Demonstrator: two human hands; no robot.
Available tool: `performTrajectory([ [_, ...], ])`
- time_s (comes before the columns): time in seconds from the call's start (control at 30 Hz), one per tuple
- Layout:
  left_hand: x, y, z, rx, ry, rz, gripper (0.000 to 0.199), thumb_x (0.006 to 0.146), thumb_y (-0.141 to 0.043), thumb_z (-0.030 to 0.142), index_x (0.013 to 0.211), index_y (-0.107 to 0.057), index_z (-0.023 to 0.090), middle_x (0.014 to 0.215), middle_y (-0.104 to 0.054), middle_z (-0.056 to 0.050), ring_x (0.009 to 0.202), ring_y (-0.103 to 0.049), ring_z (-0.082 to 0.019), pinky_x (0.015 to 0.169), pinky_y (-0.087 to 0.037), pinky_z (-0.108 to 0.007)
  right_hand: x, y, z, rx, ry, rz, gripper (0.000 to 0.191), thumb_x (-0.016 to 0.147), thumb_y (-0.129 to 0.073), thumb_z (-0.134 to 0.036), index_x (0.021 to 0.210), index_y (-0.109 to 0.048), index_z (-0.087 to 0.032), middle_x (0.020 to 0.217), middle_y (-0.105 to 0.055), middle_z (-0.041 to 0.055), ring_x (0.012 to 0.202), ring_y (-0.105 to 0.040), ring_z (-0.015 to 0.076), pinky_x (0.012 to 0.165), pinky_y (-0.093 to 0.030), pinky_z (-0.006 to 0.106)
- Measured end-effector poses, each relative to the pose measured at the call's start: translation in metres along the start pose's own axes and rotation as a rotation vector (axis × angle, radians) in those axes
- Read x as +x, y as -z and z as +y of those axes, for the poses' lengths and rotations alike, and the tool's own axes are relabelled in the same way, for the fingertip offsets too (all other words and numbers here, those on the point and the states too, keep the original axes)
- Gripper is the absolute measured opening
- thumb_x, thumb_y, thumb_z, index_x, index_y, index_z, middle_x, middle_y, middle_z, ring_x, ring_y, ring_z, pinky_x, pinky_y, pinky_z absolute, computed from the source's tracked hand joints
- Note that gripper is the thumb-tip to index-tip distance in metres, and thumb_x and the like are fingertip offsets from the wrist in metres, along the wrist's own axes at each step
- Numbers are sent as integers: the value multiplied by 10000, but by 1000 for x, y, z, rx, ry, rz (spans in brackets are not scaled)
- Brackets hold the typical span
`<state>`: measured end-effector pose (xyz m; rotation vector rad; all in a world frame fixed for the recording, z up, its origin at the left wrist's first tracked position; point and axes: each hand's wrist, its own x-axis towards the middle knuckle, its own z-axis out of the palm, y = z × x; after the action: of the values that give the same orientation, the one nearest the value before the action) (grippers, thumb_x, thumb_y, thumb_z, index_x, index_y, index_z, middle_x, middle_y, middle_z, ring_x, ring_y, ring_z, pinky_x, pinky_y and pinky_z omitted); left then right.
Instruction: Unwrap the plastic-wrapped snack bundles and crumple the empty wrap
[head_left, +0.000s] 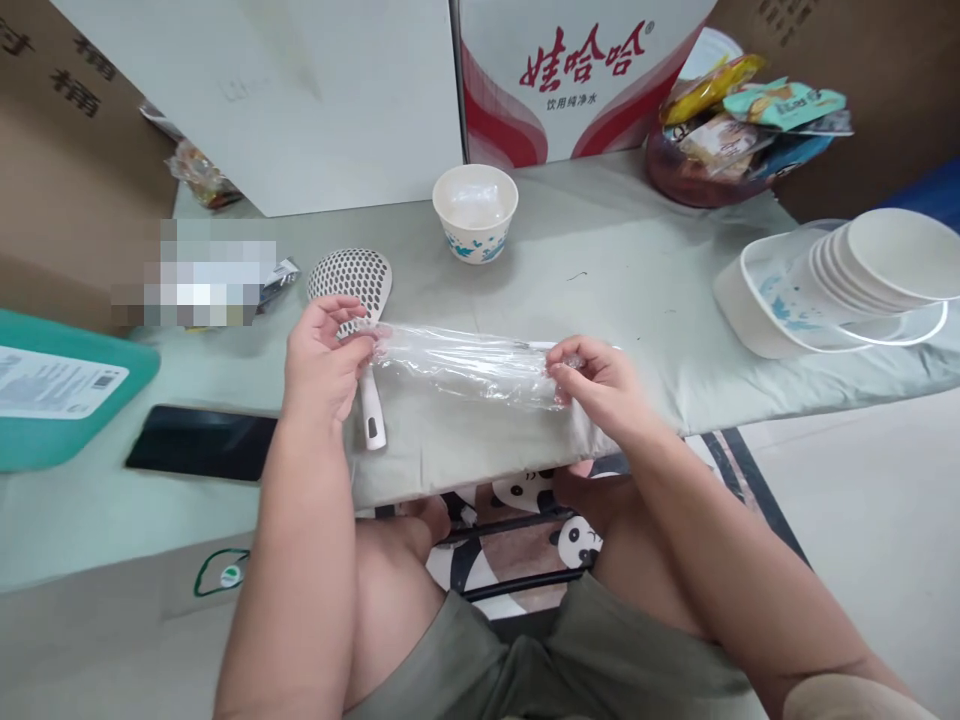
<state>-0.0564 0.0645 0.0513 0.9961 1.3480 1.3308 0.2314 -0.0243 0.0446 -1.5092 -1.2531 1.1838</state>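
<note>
A clear, crinkled plastic film (465, 365) is stretched between my two hands above the front of the table. My left hand (328, 355) pinches its left end, beside a white slotted skimmer (373, 410) that lies on the cloth. The film's right end is pinched in my right hand (600, 380). Part of a thin white object shows behind the film near my right fingers; what it is I cannot make out. Farther back, a white paper bowl (475, 213) with blue patterns stands upright with something clear and shiny inside.
White and red boxes (555, 90) stand along the back. A bowl of packaged snacks (720, 160) is at back right, with stacked paper bowls in a white container (757, 310) nearer. On the left lie a black phone (202, 442) and a green container (120, 370).
</note>
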Motion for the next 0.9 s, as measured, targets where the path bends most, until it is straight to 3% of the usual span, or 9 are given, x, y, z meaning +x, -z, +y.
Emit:
performTrajectory([
  [0.07,2,-1,-4,-4,-88,80,402,531,-651,-28,843,-649,227,912,-611,39,709,-608,-81,527,-472,-165,-2,3,2,31,-8,13,326,803,-694,-322,1110,-641,-228,663,-624,-48,586,-618,131,622,-515,279],
  [0.1,4,-1,-6,-16,-119,102,399,532,-643,-37,836,-646,221,902,-612,38,702,-583,-76,534,-474,-163,-3,5,2,67,-26,-52,417,807,-701,-340,1202,-617,-236,661,-628,-49,610,-643,149,642,-531,292],
  [0.23,8,-2,-13,-94,-127,47,412,532,-664,-15,856,-643,238,877,-645,36,637,-570,-78,502,-453,-176,-7,12,1,308,-191,-635,834,869,-603,-674,1552,-407,-237,737,-728,22,628,-701,217,592,-565,341],
  [0.3,9,-2,-15,-116,-112,-9,421,537,-688,9,883,-656,248,877,-658,36,629,-591,-86,473,-423,-187,-7,11,2,373,-232,-728,937,869,-563,-765,1608,-336,-235,923,-779,89,687,-724,218,584,-577,330],
  [0.4,10,-4,-19,-114,-129,-54,410,571,-689,16,910,-666,247,878,-670,32,619,-592,-84,443,-375,-188,-5,4,4,419,-276,-721,919,867,-586,-777,1566,-393,-213,1234,-734,167,904,-753,229,645,-609,308],
  [0.47,9,-5,-19,-108,-145,-74,411,586,-685,18,929,-667,243,892,-681,26,612,-591,-83,454,-395,-191,-4,-1,4,450,-337,-790,910,862,-617,-761,1538,-416,-186,1323,-694,198,953,-758,231,626,-607,287],
  [0.63,-1,-10,-11,-96,-161,-66,420,583,-702,41,935,-667,267,910,-686,30,643,-604,-95,543,-468,-202,-8,-12,-4,340,-450,-983,599,877,-755,-457,1378,-584,-177,1133,-774,119,737,-757,143,486,-509,183],
  [0.77,-4,-12,-4,-66,-148,4,392,616,-676,69,944,-625,278,930,-664,20,668,-595,-111,550,-460,-219,-10,-17,-13,252,-488,-947,323,854,-732,-290,1154,-688,-178,858,-773,25,570,-676,95,405,-417,163],
  [0.9,1,-5,-2,-132,-86,102,425,584,-684,60,949,-606,264,924,-648,31,641,-598,-100,489,-415,-207,-7,-15,-10,245,-396,-651,325,798,-759,-284,1102,-699,-186,764,-721,-5,509,-555,65,419,-390,180],
])
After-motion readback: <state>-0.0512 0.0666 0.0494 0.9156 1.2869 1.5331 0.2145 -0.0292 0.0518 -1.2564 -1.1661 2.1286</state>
